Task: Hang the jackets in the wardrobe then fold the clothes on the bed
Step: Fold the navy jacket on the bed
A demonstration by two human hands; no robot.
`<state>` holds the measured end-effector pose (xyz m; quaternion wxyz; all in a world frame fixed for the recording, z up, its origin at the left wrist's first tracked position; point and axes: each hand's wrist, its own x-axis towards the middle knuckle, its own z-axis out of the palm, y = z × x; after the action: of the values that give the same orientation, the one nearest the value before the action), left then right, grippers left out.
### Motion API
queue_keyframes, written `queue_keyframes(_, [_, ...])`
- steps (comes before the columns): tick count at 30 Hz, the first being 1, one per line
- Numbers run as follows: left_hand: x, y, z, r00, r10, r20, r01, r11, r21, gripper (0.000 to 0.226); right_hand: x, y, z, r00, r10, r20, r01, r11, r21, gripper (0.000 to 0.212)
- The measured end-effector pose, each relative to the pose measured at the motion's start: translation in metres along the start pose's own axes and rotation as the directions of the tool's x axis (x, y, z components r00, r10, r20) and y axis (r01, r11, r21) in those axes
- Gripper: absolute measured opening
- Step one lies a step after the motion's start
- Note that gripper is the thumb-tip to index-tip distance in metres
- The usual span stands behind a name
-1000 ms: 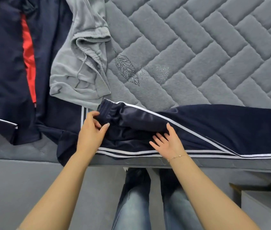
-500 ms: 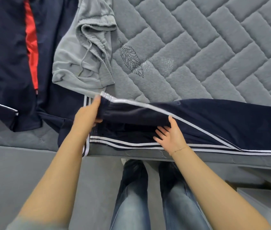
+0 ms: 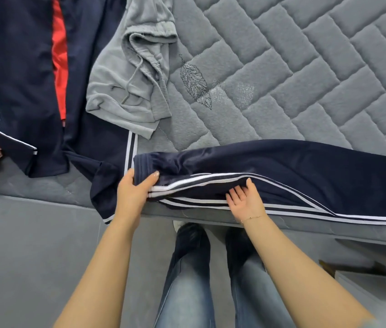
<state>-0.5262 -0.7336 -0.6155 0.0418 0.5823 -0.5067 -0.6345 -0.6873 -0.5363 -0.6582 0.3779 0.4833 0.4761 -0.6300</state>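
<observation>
While my left hand (image 3: 137, 189) grips the navy track pants (image 3: 282, 166) waistband and right hand (image 3: 244, 200) lies flat, grey shorts (image 3: 125, 91) upper left await folding.

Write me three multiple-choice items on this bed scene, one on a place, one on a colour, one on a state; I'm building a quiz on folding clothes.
1. Where does the grey garment lie?
A. on the floor
B. on the mattress, beyond the navy track pants
C. under the right hand

2. What colour are the pants' side stripes?
A. white
B. red
C. yellow

3. What is the left hand doing?
A. hanging idle
B. resting flat on the floor
C. gripping the pants' waistband end

Key: 1 B, it rests on the quilted top, left of centre. 2 A, pale lines run along navy cloth. 3 C, thumb and fingers close round the cloth, while the right hand lies open, palm up.
</observation>
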Motion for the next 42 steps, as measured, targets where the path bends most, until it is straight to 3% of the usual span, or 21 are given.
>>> queue_keyframes(3, [0.006,0.029,-0.013,0.963,0.259,0.079,-0.252,0.964,-0.079,0.023,0.004,-0.01,0.0,0.999,-0.025,-0.042,0.028,0.996,0.083,0.058])
queue_keyframes(5, [0.019,0.03,-0.02,0.962,0.273,0.02,-0.272,0.96,-0.061,0.024,0.007,-0.016,-0.005,0.998,-0.014,-0.066,0.024,0.987,0.159,0.055])
queue_keyframes(8, [0.037,0.003,-0.024,0.992,0.041,-0.116,-0.038,0.999,0.032,0.048,0.008,-0.023,-0.017,0.998,0.013,-0.056,0.004,0.954,0.298,0.06])
queue_keyframes(10, [0.038,-0.016,-0.019,0.965,-0.137,-0.222,0.138,0.99,-0.01,0.063,0.009,-0.026,-0.021,0.999,0.004,-0.038,0.008,0.952,0.304,0.07])
queue_keyframes(13, [0.03,-0.03,-0.007,0.915,-0.188,-0.358,0.16,0.981,-0.106,0.066,0.011,-0.03,-0.022,0.996,-0.027,-0.081,0.041,0.984,0.173,0.071])
queue_keyframes(15, [0.026,-0.033,0.002,0.874,-0.275,-0.402,0.193,0.953,-0.232,0.056,0.013,-0.033,-0.023,0.992,-0.062,-0.113,0.07,0.996,0.064,0.058])
queue_keyframes(17, [0.022,-0.034,0.013,0.86,-0.375,-0.346,0.265,0.908,-0.325,0.027,0.016,-0.034,-0.028,0.985,-0.091,-0.149,0.089,0.996,-0.021,0.045])
queue_keyframes(19, [0.018,-0.033,0.02,0.86,-0.426,-0.281,0.303,0.869,-0.391,0.024,0.014,-0.036,-0.037,0.969,-0.138,-0.204,0.127,0.99,-0.065,0.041])
queue_keyframes(23, [0.01,-0.032,0.018,0.902,-0.374,-0.217,0.209,0.817,-0.538,0.028,0.009,-0.036,-0.066,0.953,-0.184,-0.242,0.182,0.983,-0.028,0.036])
queue_keyframes(25, [0.005,-0.034,0.014,0.903,-0.361,-0.231,0.189,0.818,-0.543,0.029,0.008,-0.041,-0.068,0.973,-0.181,-0.143,0.175,0.983,-0.056,0.046])
queue_keyframes(27, [0.004,-0.037,0.011,0.9,-0.36,-0.244,0.179,0.818,-0.546,0.014,0.014,-0.052,-0.059,0.98,-0.164,-0.109,0.149,0.98,-0.13,0.065])
queue_keyframes(31, [0.009,-0.035,0.009,0.898,-0.359,-0.255,0.149,0.793,-0.591,0.009,0.029,-0.07,-0.037,0.953,-0.137,-0.27,0.099,0.984,-0.15,0.048])
queue_keyframes(34, [0.01,-0.036,0.015,0.919,-0.362,-0.158,0.166,0.716,-0.678,0.011,0.03,-0.068,-0.042,0.875,-0.244,-0.419,0.206,0.969,-0.136,0.028])
queue_keyframes(36, [0.009,-0.038,0.02,0.906,-0.371,-0.203,0.17,0.759,-0.628,0.01,0.023,-0.061,-0.058,0.827,-0.276,-0.49,0.248,0.961,-0.123,0.022])
queue_keyframes(39, [0.01,-0.051,0.021,0.871,-0.39,-0.299,0.162,0.801,-0.576,0.011,0.02,-0.046,-0.091,0.928,-0.163,-0.335,0.161,0.986,-0.033,0.02])
queue_keyframes(42, [0.009,-0.063,0.031,0.874,-0.45,-0.182,0.253,0.741,-0.622,0.026,0.021,-0.043,-0.116,0.99,-0.043,-0.137,0.047,0.999,0.023,0.008])
